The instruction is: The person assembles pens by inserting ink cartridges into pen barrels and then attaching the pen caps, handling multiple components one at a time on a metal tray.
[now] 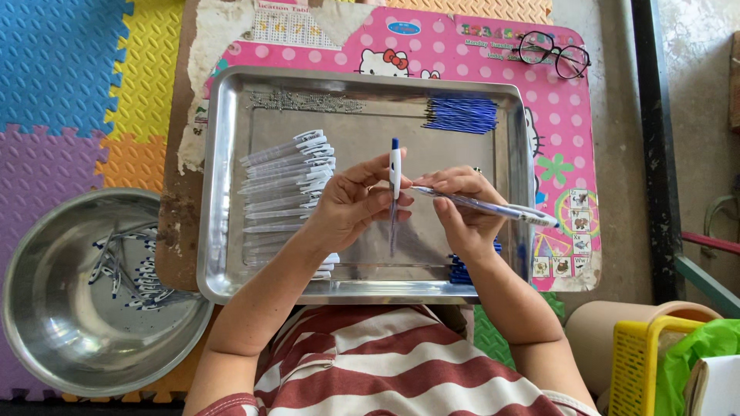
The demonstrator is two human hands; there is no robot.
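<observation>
The left hand (351,204) pinches an upright white pen (395,166) over the steel tray (231,254); the right hand (462,208) closes its grip on a clear pen barrel (493,208) pointing right. A slack pinch could drop either part among the stacked barrels (289,181).

Head camera — straight down, close over tray (231,285)
</observation>
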